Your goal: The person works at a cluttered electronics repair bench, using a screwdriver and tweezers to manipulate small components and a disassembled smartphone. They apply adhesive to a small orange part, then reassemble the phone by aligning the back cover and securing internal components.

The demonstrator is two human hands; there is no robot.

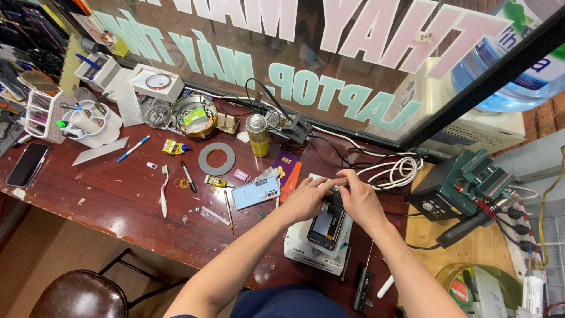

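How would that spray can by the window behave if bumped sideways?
The spray can stands upright, tall and narrow, so it would probably tip easily. Once down, its round body would likely roll toward the grey ring or the cables.

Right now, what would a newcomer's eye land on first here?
Both hands, left and right, meet over an opened phone lying on a white pad at the table's front edge. Left of them lies a light-blue phone back; behind it stands a spray can.
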